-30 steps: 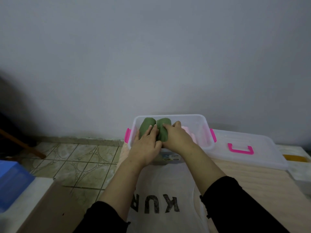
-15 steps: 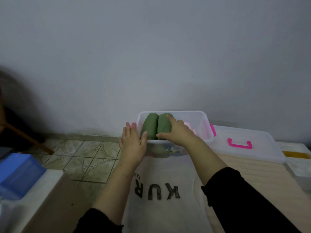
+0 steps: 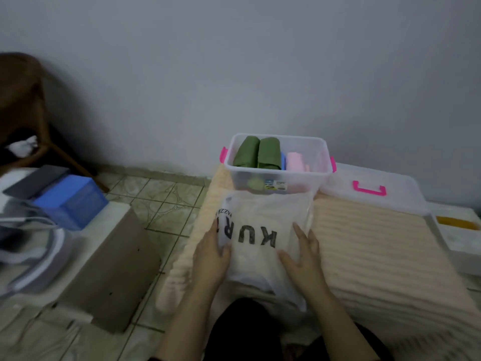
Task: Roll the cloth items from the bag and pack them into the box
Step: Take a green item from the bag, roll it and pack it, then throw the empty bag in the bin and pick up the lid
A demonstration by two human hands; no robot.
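Note:
A clear plastic box [image 3: 322, 155] with pink latches stands at the far edge of a peach ribbed mat [image 3: 369, 246]. Inside it lie two green cloth rolls [image 3: 256, 153] side by side, a thin blue piece [image 3: 283, 160] and a pink roll [image 3: 296, 161]. In front of the box lies a translucent white bag [image 3: 263, 222] printed with black letters. My left hand [image 3: 212, 252] rests on the bag's left edge, thumb over the plastic. My right hand [image 3: 303, 252] lies flat on the bag's right side with fingers spread.
The box's clear lid [image 3: 374, 188] with a pink handle lies right of the box. A white tray [image 3: 460, 235] sits at the far right. On the left are a brown cardboard box [image 3: 109, 267], a blue box [image 3: 71, 199] and a wooden chair [image 3: 23, 105]. Tiled floor lies between.
Both hands left the green rolls in the box and came back toward me onto the bag. The camera tilted down and left.

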